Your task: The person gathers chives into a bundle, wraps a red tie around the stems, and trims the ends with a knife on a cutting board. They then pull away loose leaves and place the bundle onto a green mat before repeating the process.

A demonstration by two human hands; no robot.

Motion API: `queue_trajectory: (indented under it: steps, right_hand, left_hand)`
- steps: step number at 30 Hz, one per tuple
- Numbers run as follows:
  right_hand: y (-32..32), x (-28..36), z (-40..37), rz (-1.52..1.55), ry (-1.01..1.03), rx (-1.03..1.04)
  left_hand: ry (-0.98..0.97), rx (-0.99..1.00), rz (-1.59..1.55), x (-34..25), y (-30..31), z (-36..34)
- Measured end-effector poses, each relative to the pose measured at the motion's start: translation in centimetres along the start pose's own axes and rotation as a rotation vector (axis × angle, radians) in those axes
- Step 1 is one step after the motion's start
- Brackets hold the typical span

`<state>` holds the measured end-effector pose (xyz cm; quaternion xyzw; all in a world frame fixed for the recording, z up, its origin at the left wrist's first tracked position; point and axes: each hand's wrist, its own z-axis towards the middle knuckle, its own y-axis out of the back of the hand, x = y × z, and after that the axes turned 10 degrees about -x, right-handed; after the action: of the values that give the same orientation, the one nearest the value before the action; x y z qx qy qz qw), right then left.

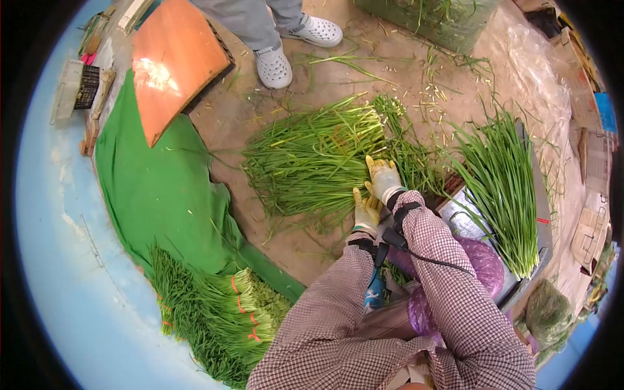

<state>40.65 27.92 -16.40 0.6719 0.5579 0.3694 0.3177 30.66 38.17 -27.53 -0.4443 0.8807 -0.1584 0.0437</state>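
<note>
Left of the yellow-gloved left hand (367,211), bare brown dirt floor (296,250) lies open. The loose pile of long green chives (305,159) blocks the way ahead. A grey metal tray (465,224) heaped with more chives closes the right side, and another person's white clogs (273,65) stand beyond the pile.

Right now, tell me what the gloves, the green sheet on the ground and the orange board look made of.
Gloves on the left hand and right hand: pale yellowish knit fabric, probably cotton, matte and soft-looking. Green sheet: thin cloth or felt, matte, with folds and a draped edge. Orange board: likely painted or laminated wood, smooth, since it shows a bright glare patch.
</note>
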Motion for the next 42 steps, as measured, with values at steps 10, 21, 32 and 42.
queue_trajectory:
  steps: [10, 21, 32, 42]
  right_hand:
    - [-1.2, 0.6, -1.0, 0.147, -0.06, 0.204]
    - [-0.4, -0.3, 2.8, -0.03, -0.084, 0.096]
    - [-0.8, 2.8, -1.9, 0.05, -0.109, 0.437]
    - [0.5, 7.5, -5.7, -0.051, 0.466, 0.159]
  left_hand:
    - [0.091, -0.113, -0.036, 0.0, -1.9, -0.1]
    - [0.067, 0.041, 0.088, 0.6, 5.2, 4.7]
    - [0.03, 0.084, -0.038, -0.5, 2.5, -2.2]
    - [-0.015, 0.19, -0.05, -5.1, 4.2, -10.9]
